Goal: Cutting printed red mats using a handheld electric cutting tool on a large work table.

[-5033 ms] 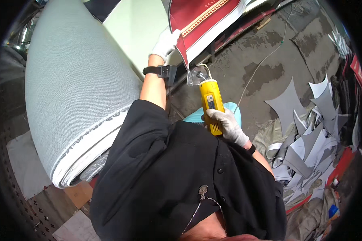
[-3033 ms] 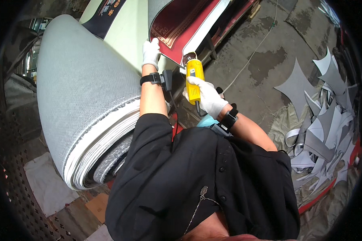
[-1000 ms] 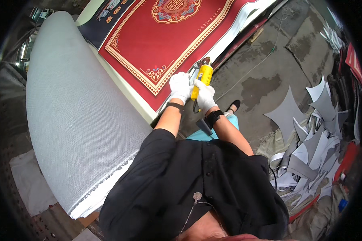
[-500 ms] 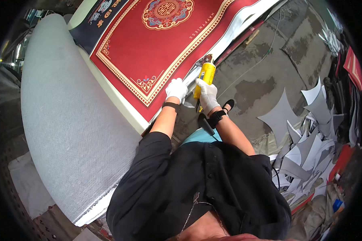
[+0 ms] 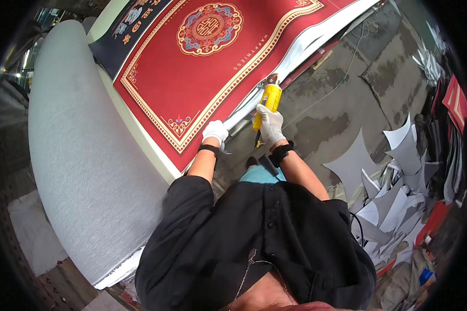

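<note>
A red floor mat (image 5: 161,93) with gold borders and a round medallion lies spread on the table. My right hand (image 5: 270,126), in a white glove, is wrapped round a yellow electric cutter (image 5: 271,97). The cutter's dark metal head is at the mat's right edge, where a pale strip (image 5: 237,117) runs along the side nearest me. My left hand (image 5: 215,131), also gloved, is closed on that edge by the mat's near corner. Its fingertips are partly hidden. A thin trimmed end hangs just below it.
A large grey roll (image 5: 88,155) stands to the left, beside the table's pale edge (image 5: 135,127). A dark printed mat (image 5: 122,39) lies at the far left. Grey and white offcuts (image 5: 389,202) are heaped on the right. A thin cable (image 5: 342,80) crosses the stained floor.
The cutter and my right hand have moved farther along the mat's edge, away from my left hand. My left hand keeps its place on the mat. The whole view has shifted slightly.
</note>
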{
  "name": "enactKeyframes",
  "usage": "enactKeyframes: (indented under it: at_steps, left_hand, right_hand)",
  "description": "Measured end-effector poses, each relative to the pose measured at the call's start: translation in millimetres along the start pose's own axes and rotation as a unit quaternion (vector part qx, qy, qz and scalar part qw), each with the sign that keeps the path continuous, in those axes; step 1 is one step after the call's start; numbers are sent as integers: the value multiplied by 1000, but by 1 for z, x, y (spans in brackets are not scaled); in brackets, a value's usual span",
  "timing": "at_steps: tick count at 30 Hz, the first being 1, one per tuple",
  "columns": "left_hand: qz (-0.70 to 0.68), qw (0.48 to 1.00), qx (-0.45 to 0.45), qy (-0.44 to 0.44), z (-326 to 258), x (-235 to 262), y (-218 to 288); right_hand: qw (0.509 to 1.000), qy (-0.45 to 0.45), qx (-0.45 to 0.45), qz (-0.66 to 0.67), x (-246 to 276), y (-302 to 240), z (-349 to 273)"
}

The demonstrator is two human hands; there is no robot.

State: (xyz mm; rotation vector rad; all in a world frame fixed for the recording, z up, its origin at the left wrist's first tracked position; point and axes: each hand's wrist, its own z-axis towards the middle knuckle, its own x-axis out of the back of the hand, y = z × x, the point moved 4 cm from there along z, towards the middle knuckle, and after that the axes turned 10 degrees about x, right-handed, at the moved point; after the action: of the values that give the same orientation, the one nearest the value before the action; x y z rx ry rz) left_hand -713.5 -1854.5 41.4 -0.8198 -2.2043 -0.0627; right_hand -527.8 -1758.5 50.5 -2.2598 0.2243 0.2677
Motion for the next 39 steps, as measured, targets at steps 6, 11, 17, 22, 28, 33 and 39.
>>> enactKeyframes:
  at_steps: [6,11,17,22,28,33,39]
  left_hand:
    - [-25,999,43,20,-4,1,3]
    - [-19,999,40,32,-4,0,1]
    - [-26,998,39,35,-4,2,4]
    - [-20,999,35,27,-1,0,3]
    - [-30,997,40,53,-2,0,4]
    - [-27,998,47,39,-2,-2,4]
    - [-20,998,47,39,1,-7,-2]
  right_hand:
    - [1000,-1,21,-20,5,-28,13]
    - [1000,-10,26,-8,6,-42,27]
    - [1000,5,29,9,10,-51,49]
    - [999,11,39,2,13,-54,66]
    - [997,14,59,-38,23,-55,92]
    - [996,24,79,-20,25,-71,101]
    - [995,24,98,-12,26,-94,111]
